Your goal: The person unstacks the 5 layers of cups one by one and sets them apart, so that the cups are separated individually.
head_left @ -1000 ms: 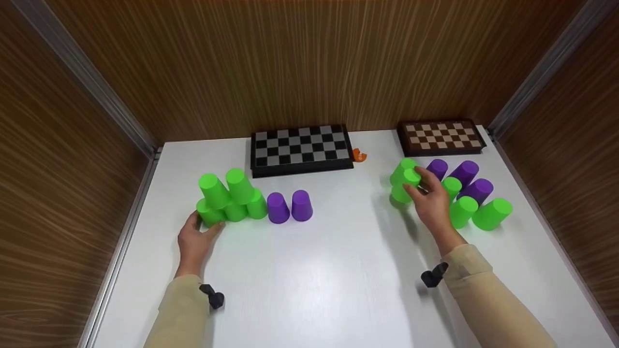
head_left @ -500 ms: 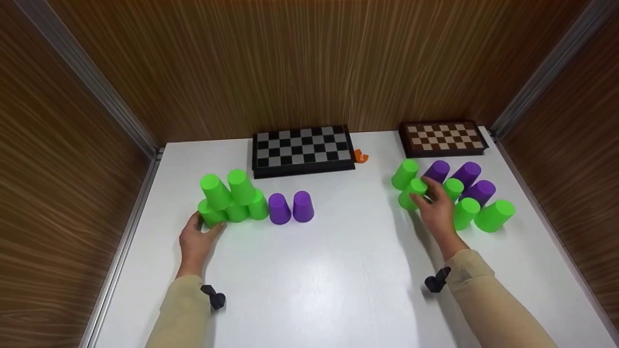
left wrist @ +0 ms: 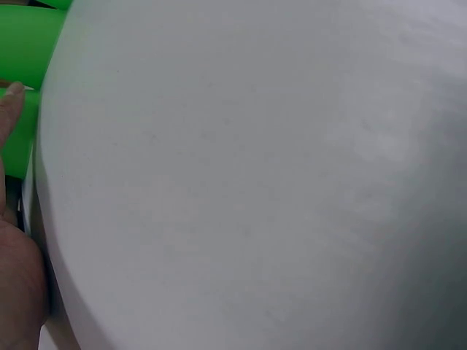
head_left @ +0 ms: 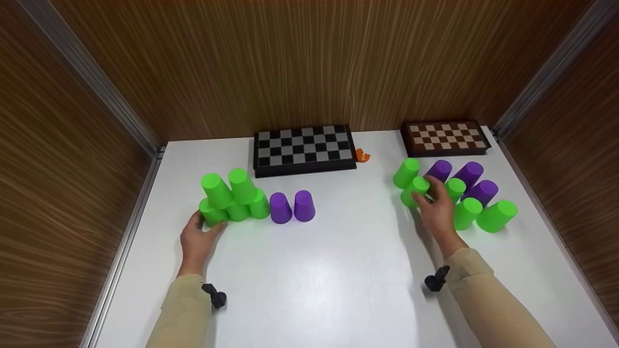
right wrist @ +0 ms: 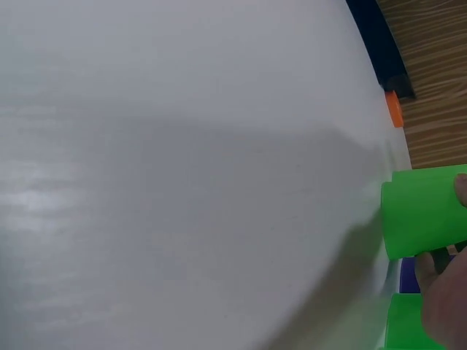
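Note:
On the left, two green cups point(head_left: 243, 186) stand upside down on top of a row of three others. My left hand point(head_left: 197, 244) holds the row's leftmost green cup point(head_left: 212, 213), thumb in front and fingers at its far side. Two purple cups point(head_left: 304, 207) continue the row to the right. Over on the right, my right hand point(head_left: 437, 212) grips an upside-down green cup point(head_left: 411, 195) between thumb and fingers. Just behind it stands another green cup point(head_left: 406, 174). In the right wrist view the gripped cup point(right wrist: 423, 219) appears at the right edge.
Purple cups point(head_left: 483, 192) and more green cups point(head_left: 497, 216) stand clustered right of my right hand. A black-and-grey chessboard case point(head_left: 304, 150), an orange piece point(head_left: 362, 155) and a brown chessboard case point(head_left: 445, 137) lie along the back wall. Wooden panels enclose the white table point(head_left: 333, 285).
My right hand has moved slightly right with its green cup, baring more of the green cup behind. The left hand keeps its place at the stack.

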Tool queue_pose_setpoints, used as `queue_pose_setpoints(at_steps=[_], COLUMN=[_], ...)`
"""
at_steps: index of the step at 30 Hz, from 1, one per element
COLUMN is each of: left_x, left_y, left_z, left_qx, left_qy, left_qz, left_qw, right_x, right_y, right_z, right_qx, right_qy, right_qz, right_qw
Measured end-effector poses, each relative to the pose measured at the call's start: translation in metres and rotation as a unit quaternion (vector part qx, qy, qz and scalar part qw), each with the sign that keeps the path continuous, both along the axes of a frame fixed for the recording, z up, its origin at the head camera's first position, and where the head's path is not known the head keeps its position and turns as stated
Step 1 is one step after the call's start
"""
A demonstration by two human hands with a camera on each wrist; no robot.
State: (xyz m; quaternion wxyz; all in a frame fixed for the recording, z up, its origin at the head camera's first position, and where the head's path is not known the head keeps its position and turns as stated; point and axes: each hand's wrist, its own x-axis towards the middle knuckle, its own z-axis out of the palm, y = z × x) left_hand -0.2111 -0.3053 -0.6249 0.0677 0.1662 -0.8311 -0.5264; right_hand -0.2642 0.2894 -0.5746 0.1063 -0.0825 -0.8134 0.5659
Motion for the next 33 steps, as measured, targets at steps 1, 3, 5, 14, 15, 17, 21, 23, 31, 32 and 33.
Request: queue_pose_setpoints(at_steps=[1, 3, 5, 14, 15, 17, 21, 23, 31, 32, 33], left_x=[0.000, -0.001, -0.002, -0.003, -0.003, -0.002, -0.001, -0.001, 0.001, 0.001, 0.001], left_y=[0.000, 0.001, 0.001, 0.001, 0.001, 0.001, 0.001, 0.001, -0.001, -0.001, 0.000], left_z=[0.000, 0.000, 0.000, -0.001, -0.001, -0.001, -0.001, 0.000, 0.002, 0.002, 0.003], left_qx=[0.000, 0.002, 0.003, 0.003, 0.005, 0.006, 0.006, 0.007, 0.009, 0.009, 0.008], left_qy=[0.000, 0.002, 0.004, 0.004, 0.003, 0.002, -0.002, -0.004, -0.007, -0.008, -0.010], left_qz=[-0.001, -0.002, -0.002, -0.003, -0.002, -0.002, -0.004, -0.006, -0.005, -0.005, -0.006], left_qw=[1.0000, 1.0000, 1.0000, 1.0000, 1.0000, 1.0000, 1.0000, 1.0000, 0.9999, 0.9999, 0.9999], right_x=[0.000, 0.000, 0.000, 0.000, 0.000, 0.001, 0.002, 0.002, 0.003, 0.003, 0.003], right_y=[0.000, 0.001, 0.002, 0.007, 0.007, 0.008, 0.009, 0.009, 0.005, 0.004, 0.002], right_z=[0.000, 0.001, 0.002, 0.003, 0.004, 0.004, 0.008, 0.013, 0.044, 0.049, 0.054], right_qx=[0.001, 0.003, 0.006, 0.021, 0.020, 0.013, 0.004, 0.003, 0.030, 0.036, 0.039], right_qy=[-0.002, -0.006, -0.009, -0.012, -0.011, -0.006, 0.006, 0.012, 0.036, 0.039, 0.041], right_qz=[0.000, 0.002, 0.003, 0.013, 0.014, 0.018, 0.025, 0.027, 0.038, 0.037, 0.036], right_qw=[1.0000, 1.0000, 0.9999, 0.9996, 0.9996, 0.9997, 0.9997, 0.9996, 0.9982, 0.9979, 0.9978])
